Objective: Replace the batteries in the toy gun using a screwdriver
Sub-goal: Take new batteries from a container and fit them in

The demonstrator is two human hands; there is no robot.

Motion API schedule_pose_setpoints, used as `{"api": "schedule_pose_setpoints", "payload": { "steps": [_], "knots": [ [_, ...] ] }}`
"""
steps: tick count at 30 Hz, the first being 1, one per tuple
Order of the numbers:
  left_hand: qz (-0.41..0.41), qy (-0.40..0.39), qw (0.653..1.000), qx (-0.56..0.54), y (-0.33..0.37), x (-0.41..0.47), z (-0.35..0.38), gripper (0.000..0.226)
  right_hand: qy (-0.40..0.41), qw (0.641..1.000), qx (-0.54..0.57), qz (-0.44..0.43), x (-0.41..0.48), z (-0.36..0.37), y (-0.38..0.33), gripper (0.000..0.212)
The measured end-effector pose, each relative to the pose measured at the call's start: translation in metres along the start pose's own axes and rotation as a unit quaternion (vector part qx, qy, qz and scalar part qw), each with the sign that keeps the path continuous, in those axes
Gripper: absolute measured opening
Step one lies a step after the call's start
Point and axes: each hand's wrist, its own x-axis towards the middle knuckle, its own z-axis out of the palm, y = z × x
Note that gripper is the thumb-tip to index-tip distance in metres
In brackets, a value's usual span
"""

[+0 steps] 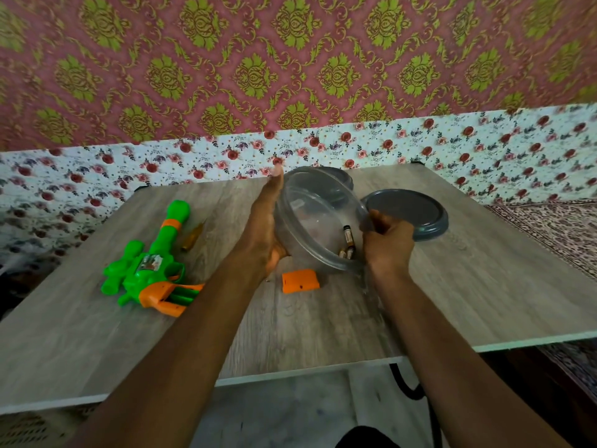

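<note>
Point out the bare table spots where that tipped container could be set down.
Free: the near strip of table in front of the orange battery cover, and the right side below the grey lid. Crowded: the left, with the toy gun and screwdriver, and the middle, where both hands tilt the clear container.

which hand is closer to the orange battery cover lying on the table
Left. The left hand cups the tilted clear bowl just above the orange cover; the right hand grips the bowl's rim, further off to the cover's right.
</note>
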Motion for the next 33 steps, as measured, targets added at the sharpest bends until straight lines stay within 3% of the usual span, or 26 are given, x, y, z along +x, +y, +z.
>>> {"api": "schedule_pose_setpoints", "payload": {
  "steps": [5, 9, 12, 16, 20, 23, 29, 33],
  "knots": [
    [0.054, 0.044, 0.993, 0.093, 0.001, 0.007, 0.008, 0.044, -0.011, 0.996, -0.075, -0.048, -0.002, -0.005, 0.0, 0.041],
    [0.098, 0.044, 0.983, 0.149, -0.004, 0.008, 0.015, 0.044, -0.001, 0.963, -0.197, -0.183, 0.001, -0.01, 0.004, 0.039],
    [0.11, 0.049, 0.976, 0.179, -0.004, 0.007, 0.018, 0.04, -0.111, 0.911, -0.315, -0.243, 0.006, -0.011, -0.01, 0.027],
    [0.108, 0.047, 0.976, 0.182, -0.005, 0.007, 0.019, 0.034, -0.29, 0.816, -0.444, -0.232, 0.02, -0.009, -0.028, 0.024],
    [0.092, 0.069, 0.981, 0.158, -0.005, 0.011, 0.018, 0.029, -0.357, 0.746, -0.498, -0.261, 0.032, -0.01, -0.036, 0.012],
    [0.072, 0.082, 0.986, 0.129, -0.007, 0.014, 0.014, 0.027, -0.398, 0.738, -0.481, -0.257, 0.034, -0.015, -0.041, 0.008],
    [0.044, 0.099, 0.99, 0.092, -0.009, 0.016, 0.008, 0.03, -0.469, 0.748, -0.423, -0.203, 0.024, -0.026, -0.056, 0.035],
    [0.035, 0.11, 0.99, 0.079, -0.01, 0.017, 0.007, 0.03, -0.491, 0.759, -0.392, -0.171, 0.02, -0.03, -0.059, 0.038]
  ]
}}
